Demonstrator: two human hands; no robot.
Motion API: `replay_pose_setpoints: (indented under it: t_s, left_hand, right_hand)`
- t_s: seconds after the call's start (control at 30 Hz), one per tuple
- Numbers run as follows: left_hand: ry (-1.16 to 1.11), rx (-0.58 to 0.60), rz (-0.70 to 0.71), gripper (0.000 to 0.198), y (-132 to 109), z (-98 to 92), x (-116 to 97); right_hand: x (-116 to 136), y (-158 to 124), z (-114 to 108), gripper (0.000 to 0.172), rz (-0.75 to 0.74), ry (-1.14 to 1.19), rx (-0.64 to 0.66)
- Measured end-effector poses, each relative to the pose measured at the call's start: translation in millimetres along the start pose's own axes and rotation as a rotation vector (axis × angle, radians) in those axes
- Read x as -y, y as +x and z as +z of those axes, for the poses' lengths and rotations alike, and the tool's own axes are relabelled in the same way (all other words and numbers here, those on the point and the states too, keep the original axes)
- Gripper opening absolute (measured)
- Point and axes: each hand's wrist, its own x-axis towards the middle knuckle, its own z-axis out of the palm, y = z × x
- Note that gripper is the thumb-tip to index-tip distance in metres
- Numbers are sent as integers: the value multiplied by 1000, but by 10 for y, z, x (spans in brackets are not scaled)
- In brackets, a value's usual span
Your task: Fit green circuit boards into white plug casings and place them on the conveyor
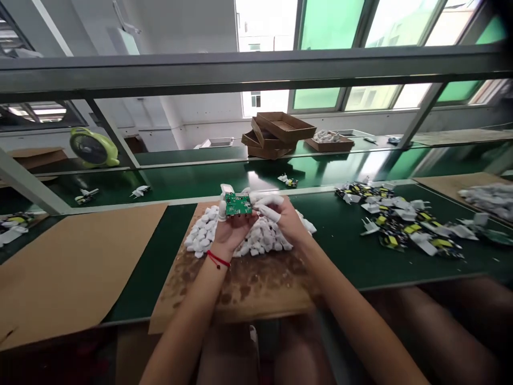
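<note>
Head view: the person's left hand (233, 231), palm up over the middle of the bench, is partly closed around a green circuit board (238, 204), holding it raised with its component side showing. The right hand (287, 215) is just to the right of the board, its fingers bent toward the board's edge — whether they pinch anything I cannot tell. White covers (269, 213) sit on several fingertips, and a red bracelet (218, 260) circles the left wrist.

Below and behind the hands, a heap of small white pieces (260, 239) spreads over the far half of a stained brown board (244, 291), which lies on the green bench top (324, 214). To the right lies a loose pile of assemblies (412, 222) with yellow and white parts; to the left, a cardboard sheet (80, 262). On the far side stand stacked brown trays (286, 127) — a shallower tray (336, 145) of white pieces just to their right — and, far left, a lime-green fan (94, 147).
</note>
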Motion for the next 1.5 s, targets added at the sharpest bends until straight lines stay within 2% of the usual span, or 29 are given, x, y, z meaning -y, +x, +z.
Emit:
replay_pose_setpoints:
  t_s: [0.17,0.3,0.4,0.57,0.7,0.9,1.07,1.2,1.27,1.37,1.43,1.5]
  left_hand:
    - [65,32,-4,45,-260,99,-18]
    - [148,34,-35,36,-415,123,-109]
    - [205,38,-36,32,-508,101,-187]
    - [245,57,-1,33,-555,-4,-224]
    - [234,45,26,40,-457,-121,-112]
    - [247,-3,-39,50,-195,-265,37]
    - [273,-13,-71,64,77,-269,20]
    - [298,-32,-69,71,186,-266,-27]
    - [314,-41,-82,75,171,-274,-51]
    - [352,-54,-128,75,98,-287,-80]
    - [413,-48,-192,72,49,-297,-90]
    - [444,-9,-240,69,18,-309,-93]
  right_hand:
    - [246,-224,92,23,50,-57,70]
    - [345,-360,145,21,75,-106,57]
    - [367,-404,124,22,79,-118,-53]
    - [350,-364,-40,45,92,-97,-269]
    - [232,-295,-136,34,112,-100,-311]
    - [-50,-136,-136,25,108,-101,-222]
    - [-165,149,-189,20,81,-88,-151]
    - [-212,334,-252,17,81,-84,-159]
    - [-248,324,-272,15,80,-79,-187]
    - [-287,166,-260,17,73,-102,-181]
    - [-287,22,-216,22,29,-156,-57]
    - [-272,-95,-155,26,-41,-192,4]
